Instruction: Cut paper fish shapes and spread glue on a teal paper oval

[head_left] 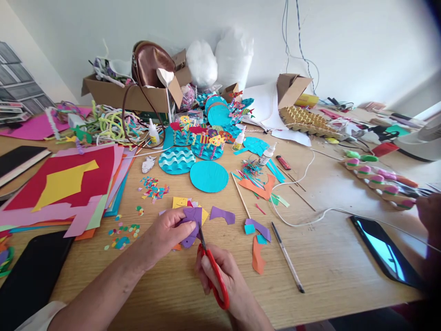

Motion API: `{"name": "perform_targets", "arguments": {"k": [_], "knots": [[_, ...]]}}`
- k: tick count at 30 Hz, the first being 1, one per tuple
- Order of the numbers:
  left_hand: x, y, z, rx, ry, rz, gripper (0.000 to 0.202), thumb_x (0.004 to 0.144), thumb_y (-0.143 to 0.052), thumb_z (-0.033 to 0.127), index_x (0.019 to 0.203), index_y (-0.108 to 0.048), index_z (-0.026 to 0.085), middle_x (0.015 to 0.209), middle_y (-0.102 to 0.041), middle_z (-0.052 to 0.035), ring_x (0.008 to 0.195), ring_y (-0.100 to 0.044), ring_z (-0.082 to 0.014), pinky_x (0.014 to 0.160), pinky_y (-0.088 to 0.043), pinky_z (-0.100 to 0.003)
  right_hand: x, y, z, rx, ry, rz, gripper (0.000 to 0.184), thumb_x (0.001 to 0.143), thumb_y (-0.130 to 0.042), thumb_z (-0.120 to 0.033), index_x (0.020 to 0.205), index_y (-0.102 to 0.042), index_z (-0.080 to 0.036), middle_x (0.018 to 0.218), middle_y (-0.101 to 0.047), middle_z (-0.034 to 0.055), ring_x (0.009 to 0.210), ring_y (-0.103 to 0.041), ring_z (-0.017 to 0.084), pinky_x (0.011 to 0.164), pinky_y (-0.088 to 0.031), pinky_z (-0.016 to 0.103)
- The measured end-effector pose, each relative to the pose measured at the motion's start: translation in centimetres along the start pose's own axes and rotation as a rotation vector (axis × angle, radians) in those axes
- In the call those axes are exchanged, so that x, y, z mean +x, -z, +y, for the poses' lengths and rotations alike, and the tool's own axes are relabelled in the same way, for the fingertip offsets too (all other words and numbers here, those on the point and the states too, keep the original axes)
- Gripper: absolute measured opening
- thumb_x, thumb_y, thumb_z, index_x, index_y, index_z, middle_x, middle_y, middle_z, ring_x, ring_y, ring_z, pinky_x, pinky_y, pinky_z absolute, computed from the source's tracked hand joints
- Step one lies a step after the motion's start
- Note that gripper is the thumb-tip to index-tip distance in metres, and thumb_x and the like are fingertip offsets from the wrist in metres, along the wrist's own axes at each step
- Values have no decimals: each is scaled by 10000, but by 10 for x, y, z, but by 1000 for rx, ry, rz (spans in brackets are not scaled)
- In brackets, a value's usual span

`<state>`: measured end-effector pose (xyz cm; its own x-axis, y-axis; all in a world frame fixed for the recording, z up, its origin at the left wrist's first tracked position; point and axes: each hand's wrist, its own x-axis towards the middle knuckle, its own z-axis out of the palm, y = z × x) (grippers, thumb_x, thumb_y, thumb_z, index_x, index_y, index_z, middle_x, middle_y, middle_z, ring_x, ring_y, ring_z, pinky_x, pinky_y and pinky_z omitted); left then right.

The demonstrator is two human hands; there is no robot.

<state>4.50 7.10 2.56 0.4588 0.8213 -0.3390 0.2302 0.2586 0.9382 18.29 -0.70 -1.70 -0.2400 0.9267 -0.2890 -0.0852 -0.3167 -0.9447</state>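
Observation:
Between the thumb and fingers of my left hand is a piece of purple paper. My right hand grips red-handled scissors, and their blades meet the right edge of that paper. How far the blades are apart is hard to make out. Under and behind the paper lie small cut pieces, among them a yellow paper piece with a drawn line. A purple scrap rests just to the right, and an orange scrap lies farther right beside a purple strip and small blue squares.
Stacked coloured paper and a dark phone lie left. Ahead are a blue disc, glue bottles and confetti. On the right are a pen, a white cable, a phone and another person's hand.

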Motion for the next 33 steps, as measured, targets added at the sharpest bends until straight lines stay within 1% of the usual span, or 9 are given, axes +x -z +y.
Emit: {"name": "perform_targets", "arguments": {"k": [5,12,18,23,28,33], "knots": [[1,-1,-4,-1,-12,2,203,678,-517,374,626,-477,183,577,-457,40,527,-408,-103,524,-349,-223,-1,0,2,-9,23,15,499,769,-445,-648,575,-398,-190,455,-394,-57,424,-333,69,424,-258,204],[1,-5,-2,-3,10,16,222,659,-503,396,597,-424,198,577,-433,40,542,-401,-113,526,-346,-230,-2,1,0,-82,31,47,501,791,-422,-633,549,-366,-197,446,-360,-63,425,-316,68,419,-255,204],[0,-2,-5,-26,12,-1,217,665,-526,397,626,-467,191,571,-440,41,537,-412,-114,535,-352,-230,-1,0,0,-122,30,57,502,798,-429,-612,525,-337,-201,439,-321,-67,418,-292,63,400,-230,199],[-1,1,-3,-6,6,-17,215,681,-508,394,669,-490,180,580,-455,40,516,-380,-100,495,-312,-216,-1,0,1,-135,30,55,473,802,-443,-581,538,-339,-202,453,-302,-71,420,-284,65,394,-220,199],[-1,1,-2,-26,0,-37,228,692,-512,403,690,-501,175,587,-433,42,539,-395,-107,516,-328,-223,-2,0,0,-100,56,20,450,815,-427,-560,554,-362,-199,469,-348,-58,450,-313,77,429,-255,207],[-1,0,-4,-49,1,-15,232,680,-537,407,680,-500,178,579,-414,48,558,-426,-118,554,-371,-239,-3,-1,-2,-93,43,22,447,810,-433,-561,560,-365,-198,463,-362,-57,448,-313,75,431,-252,207]]}}
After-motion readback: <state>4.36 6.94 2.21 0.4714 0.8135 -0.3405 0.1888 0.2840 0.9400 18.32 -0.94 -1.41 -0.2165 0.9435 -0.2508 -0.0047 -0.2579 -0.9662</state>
